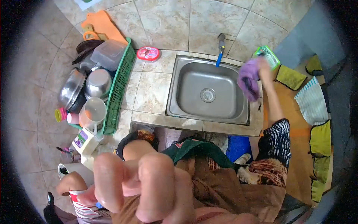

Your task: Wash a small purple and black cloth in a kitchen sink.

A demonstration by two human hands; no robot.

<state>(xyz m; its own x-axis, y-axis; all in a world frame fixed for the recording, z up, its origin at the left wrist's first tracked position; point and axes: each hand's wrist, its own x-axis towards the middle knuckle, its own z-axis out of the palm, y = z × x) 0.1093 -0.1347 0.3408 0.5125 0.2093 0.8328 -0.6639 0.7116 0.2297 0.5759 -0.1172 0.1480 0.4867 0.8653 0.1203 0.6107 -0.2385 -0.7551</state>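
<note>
My right hand [264, 66], smeared a little by motion, is closed on a bunched purple cloth [248, 77]. The cloth hangs over the right rim of a steel sink [207, 80], whose basin holds only its drain. Just past that hand lies a green-rimmed container [267, 56], partly covered by the hand and cloth. My left hand [143, 184] is raised very close to the camera, large at the bottom. Its fingers are bent but apart, and nothing shows between them. Whether its hidden fingertips touch anything cannot be seen.
A green basket [120, 89] on the left is piled with steel pots, a clear jug [92, 110] and plastic tubs. A red oval box [148, 54] and blue-tipped tap [220, 56] stand along the wall. A person in striped clothing [87, 205] is at lower left.
</note>
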